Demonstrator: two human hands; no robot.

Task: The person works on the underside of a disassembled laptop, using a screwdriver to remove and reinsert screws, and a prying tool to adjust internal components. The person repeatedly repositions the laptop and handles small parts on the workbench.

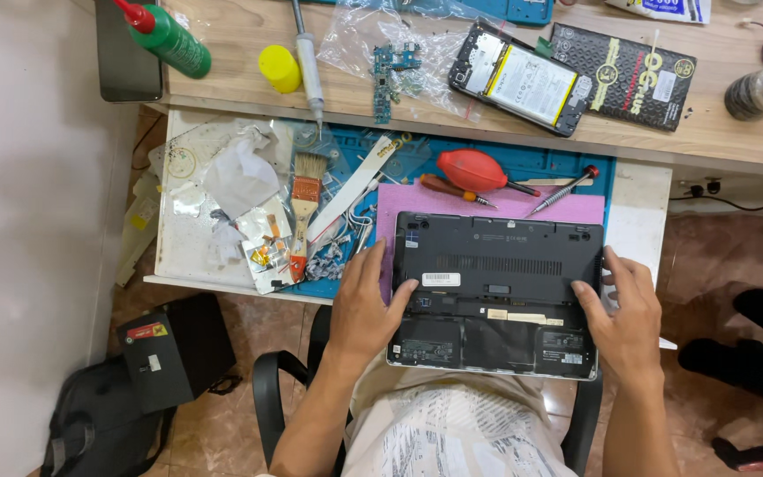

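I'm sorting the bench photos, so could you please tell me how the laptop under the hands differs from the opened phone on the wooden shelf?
The laptop is far larger than the phone. The laptop lies square to the desk edge, partly over the person's lap; the phone lies askew. The laptop's underside is mostly black, while the phone shows a white battery with yellow edging. Left hand and right hand touch only the laptop. Both lie back-side up.

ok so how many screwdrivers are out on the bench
2, maybe more under the clutter. An orange-handled screwdriver lies beside the red air blower, and a metal screwdriver with a red cap lies on the pink mat above the laptop.
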